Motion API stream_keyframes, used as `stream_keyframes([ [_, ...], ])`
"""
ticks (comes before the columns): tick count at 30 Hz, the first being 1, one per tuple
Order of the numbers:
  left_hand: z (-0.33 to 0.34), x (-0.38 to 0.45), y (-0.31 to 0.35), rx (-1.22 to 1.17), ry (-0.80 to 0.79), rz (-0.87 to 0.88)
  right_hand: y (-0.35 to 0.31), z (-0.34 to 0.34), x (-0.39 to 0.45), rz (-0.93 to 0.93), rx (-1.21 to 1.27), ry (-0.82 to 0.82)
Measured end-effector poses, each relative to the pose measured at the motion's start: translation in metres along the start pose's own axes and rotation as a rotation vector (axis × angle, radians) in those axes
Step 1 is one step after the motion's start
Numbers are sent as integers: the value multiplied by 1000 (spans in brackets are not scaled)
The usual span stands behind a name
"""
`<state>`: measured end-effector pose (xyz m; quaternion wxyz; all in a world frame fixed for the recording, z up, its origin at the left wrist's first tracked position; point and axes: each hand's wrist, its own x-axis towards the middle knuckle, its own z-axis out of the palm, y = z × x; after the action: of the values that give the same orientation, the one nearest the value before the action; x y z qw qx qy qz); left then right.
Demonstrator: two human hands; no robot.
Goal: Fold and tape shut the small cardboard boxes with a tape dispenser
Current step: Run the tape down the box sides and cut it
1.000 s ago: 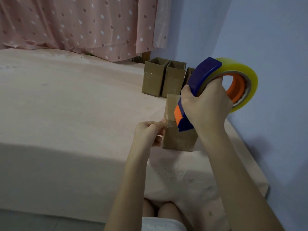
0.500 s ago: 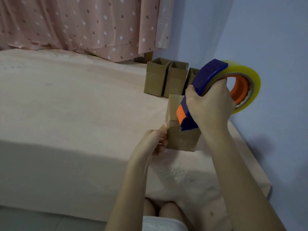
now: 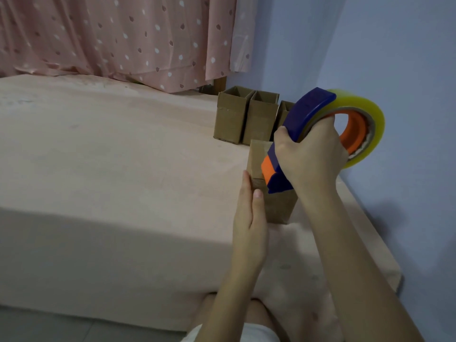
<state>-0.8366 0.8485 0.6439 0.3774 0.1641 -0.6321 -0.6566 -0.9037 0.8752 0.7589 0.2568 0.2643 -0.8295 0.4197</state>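
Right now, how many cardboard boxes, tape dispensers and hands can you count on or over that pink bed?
Small brown cardboard boxes: 4, one near box under the hands and three open-topped boxes in a row behind.
Blue-and-orange tape dispensers with a clear yellowish roll: 1
Bare hands: 2, left hand, right hand.
Total: 7

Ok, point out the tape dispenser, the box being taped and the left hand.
tape dispenser (image 3: 309, 108), head view, blue top guard.
box being taped (image 3: 280, 208), head view, lower front face.
left hand (image 3: 249, 218), head view, back of hand.
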Motion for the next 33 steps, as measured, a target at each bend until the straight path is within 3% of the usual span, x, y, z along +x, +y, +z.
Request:
stream_keyframes([
  [4,-2,-5,-5,99,71,6,1,-1,0,2,4,-1],
  [11,-9,13,8,736,71,499,3,1,1,-22,11,14],
  [16,-6,16,8,934,119,566,12,0,3,22,107,35],
  [23,-11,23,1,1277,62,636,37,-3,6,244,428,97],
  [33,-14,24,6,1281,34,621,44,-16,13,382,673,160],
])
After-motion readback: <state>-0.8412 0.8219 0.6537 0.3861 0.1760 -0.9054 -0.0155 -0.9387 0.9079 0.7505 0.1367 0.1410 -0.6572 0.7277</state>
